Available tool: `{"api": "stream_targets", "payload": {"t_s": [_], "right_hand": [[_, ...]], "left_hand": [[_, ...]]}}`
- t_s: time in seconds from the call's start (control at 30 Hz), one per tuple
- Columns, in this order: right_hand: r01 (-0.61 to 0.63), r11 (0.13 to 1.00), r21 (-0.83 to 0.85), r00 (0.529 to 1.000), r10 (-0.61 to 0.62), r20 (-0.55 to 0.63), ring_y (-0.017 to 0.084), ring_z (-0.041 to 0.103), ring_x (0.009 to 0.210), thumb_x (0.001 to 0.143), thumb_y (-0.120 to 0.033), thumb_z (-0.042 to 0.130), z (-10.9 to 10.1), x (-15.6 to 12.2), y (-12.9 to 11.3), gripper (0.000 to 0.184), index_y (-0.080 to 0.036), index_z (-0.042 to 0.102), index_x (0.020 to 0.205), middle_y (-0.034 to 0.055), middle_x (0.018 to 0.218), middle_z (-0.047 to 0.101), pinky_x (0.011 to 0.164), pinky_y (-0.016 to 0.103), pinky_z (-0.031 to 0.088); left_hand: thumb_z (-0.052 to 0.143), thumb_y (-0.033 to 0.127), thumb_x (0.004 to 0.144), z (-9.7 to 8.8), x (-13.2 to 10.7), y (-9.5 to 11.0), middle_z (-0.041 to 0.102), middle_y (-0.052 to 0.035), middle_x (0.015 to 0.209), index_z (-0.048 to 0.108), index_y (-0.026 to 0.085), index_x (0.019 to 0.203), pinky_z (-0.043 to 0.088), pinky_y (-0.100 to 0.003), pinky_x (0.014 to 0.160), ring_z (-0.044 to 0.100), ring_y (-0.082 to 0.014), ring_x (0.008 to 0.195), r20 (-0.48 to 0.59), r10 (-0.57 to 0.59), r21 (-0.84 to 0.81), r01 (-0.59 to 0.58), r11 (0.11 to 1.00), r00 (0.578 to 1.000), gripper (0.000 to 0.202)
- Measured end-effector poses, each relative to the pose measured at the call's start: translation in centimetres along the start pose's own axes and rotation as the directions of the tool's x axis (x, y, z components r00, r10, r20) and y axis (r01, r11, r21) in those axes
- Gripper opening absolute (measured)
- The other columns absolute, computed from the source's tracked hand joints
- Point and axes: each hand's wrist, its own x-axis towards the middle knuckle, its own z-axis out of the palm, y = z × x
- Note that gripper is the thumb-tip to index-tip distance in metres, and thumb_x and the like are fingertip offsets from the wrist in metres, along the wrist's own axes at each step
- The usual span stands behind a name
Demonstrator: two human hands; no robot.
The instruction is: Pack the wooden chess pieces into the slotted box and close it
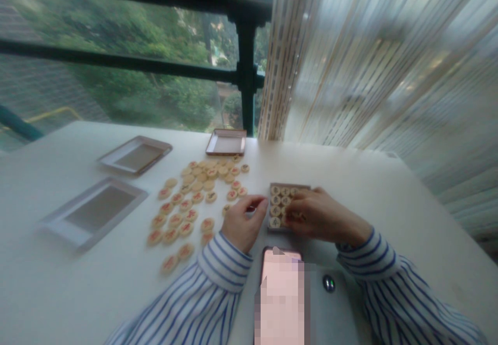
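My right hand (319, 215) is over a small shallow box (269, 220) holding rows of round wooden Chinese chess pieces (276, 200) with dark characters. Its curled fingers touch the pieces in the box and cover its right part; whatever they grip is hidden. Just left of the box, my left hand (243, 223) hovers with thumb and fingers curled together, and I cannot make out anything in them. Loose Chinese chess pieces (186, 228), many with red characters and some blank side up, lie spread to the left of that hand.
Two shallow trays (134, 155) (93, 212) rest on the left of the white table (389, 205), and a third box part (225, 142) at the far edge. A phone (282, 293), partly pixelated, lies in front of me beside a grey device (334, 314). Beyond are a window and a curtain (350, 65).
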Motion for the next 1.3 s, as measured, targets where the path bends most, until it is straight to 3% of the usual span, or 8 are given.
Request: {"api": "stream_targets", "payload": {"t_s": [1.3], "right_hand": [[0.005, 1.0, -0.003, 1.0, -0.005, 0.022, 0.014, 0.055, 0.079, 0.079, -0.03, 0.055, 0.05, 0.12, -0.1, 0.013, -0.021, 0.065, 0.076, 0.0015, 0.079, 0.063, 0.068, 0.027, 0.028]], "left_hand": [[0.055, 0.035, 0.078, -0.01, 0.04, -0.04, 0.071, -0.0045, 0.08, 0.067, 0.017, 0.086, 0.052, -0.029, 0.072, 0.066, -0.0173, 0.076, 0.012, 0.012, 0.02, -0.013, 1.0, 1.0, 0.023]]}}
